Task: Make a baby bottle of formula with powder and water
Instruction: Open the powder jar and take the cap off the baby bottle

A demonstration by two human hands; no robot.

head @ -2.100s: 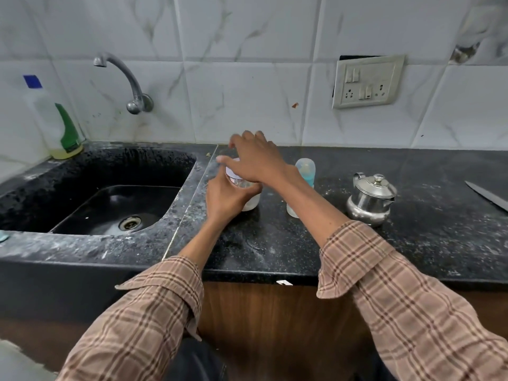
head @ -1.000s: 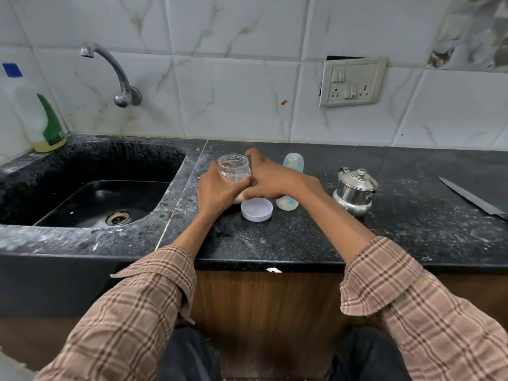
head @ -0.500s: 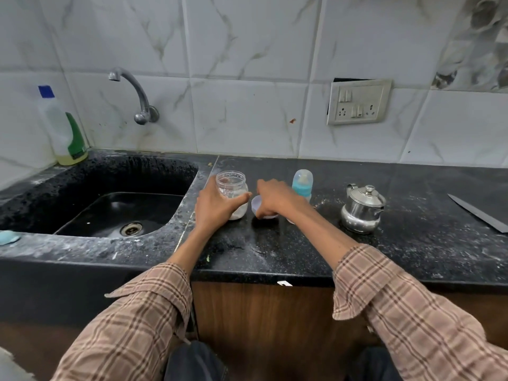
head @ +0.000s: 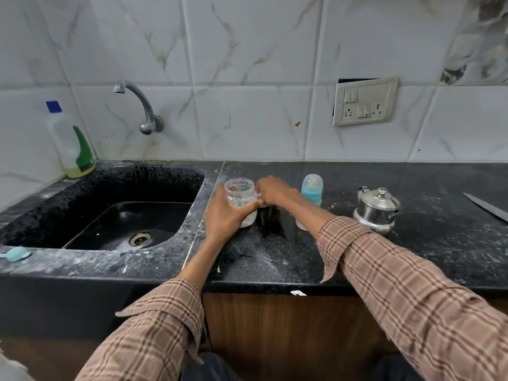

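The lid that the right hand [head: 273, 191] twisted off the jar [head: 240, 200] and set on the table has been picked up again. The hand has since drawn in just beside the jar's open mouth, its fingers hiding most of the lid.

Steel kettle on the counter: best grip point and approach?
Probably the handle on the kettle, its left side: it is the one loop fingers can curl through. Come from the left and above; the kettle stands upright, and its round polished body and small lid knob offer poorer hold.

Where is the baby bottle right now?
The baby bottle stands upright on the black counter, right of the right hand and left of the small steel kettle.
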